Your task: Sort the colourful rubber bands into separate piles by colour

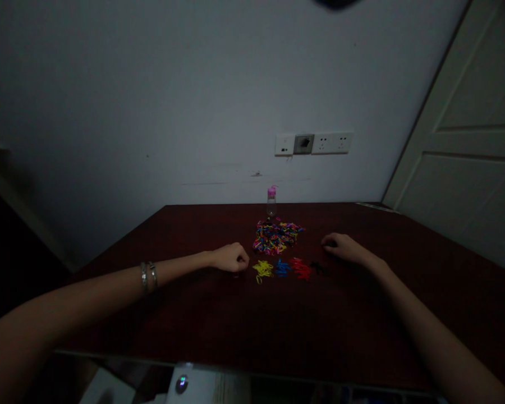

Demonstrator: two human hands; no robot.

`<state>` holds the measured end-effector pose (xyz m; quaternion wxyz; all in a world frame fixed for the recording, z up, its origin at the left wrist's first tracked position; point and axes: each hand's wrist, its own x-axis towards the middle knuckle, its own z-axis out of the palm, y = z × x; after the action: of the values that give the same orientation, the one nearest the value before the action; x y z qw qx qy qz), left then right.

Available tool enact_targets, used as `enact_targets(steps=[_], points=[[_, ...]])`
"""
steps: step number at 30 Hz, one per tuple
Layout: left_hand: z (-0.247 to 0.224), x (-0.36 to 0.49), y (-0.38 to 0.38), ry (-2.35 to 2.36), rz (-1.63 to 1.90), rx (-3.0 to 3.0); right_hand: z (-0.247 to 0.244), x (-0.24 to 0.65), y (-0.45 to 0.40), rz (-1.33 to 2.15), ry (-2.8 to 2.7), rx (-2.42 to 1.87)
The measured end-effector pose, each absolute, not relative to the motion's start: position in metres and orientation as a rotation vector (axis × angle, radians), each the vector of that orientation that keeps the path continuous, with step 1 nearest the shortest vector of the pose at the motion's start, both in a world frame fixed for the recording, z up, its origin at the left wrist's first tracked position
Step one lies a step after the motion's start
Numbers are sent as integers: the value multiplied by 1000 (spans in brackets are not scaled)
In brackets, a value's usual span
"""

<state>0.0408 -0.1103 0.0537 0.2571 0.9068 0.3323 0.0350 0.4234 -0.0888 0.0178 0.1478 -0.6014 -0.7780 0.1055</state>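
Observation:
My left hand (230,257) is closed, resting on the table just left of a pile of yellow loops (263,268) that look like small rubber bands. Whatever may be in its fingers is hidden. To the right of the yellow ones lie a blue pile (282,267), a red pile (301,269) and a few dark bands (318,267). Behind these spreads a larger heap of mixed-colour bands (275,237). My right hand (340,247) lies to the right of that heap, its fingers curled together; I cannot see anything between them.
A small clear bottle with a pink top (271,203) stands behind the mixed heap. The dark red table (252,325) meets a wall with sockets (331,143). A pale door (467,163) is at the right. White objects (193,387) show below the table's front edge.

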Motion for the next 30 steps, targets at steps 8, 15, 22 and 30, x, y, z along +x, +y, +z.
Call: enact_targets(steps=[8,15,22,30], points=[[41,38,-48,1386,693,2403,15,425,-87,252,-2292,-1722],[23,40,-21,1775,628,2357,15,412,-91,204,-2175,-1665],[16,56,-11,1829,691,2338,11,382,-96,247,-2190,-1397],[5,52,15,1761,1109,2022,11,356,-94,181,-2281,-1293]])
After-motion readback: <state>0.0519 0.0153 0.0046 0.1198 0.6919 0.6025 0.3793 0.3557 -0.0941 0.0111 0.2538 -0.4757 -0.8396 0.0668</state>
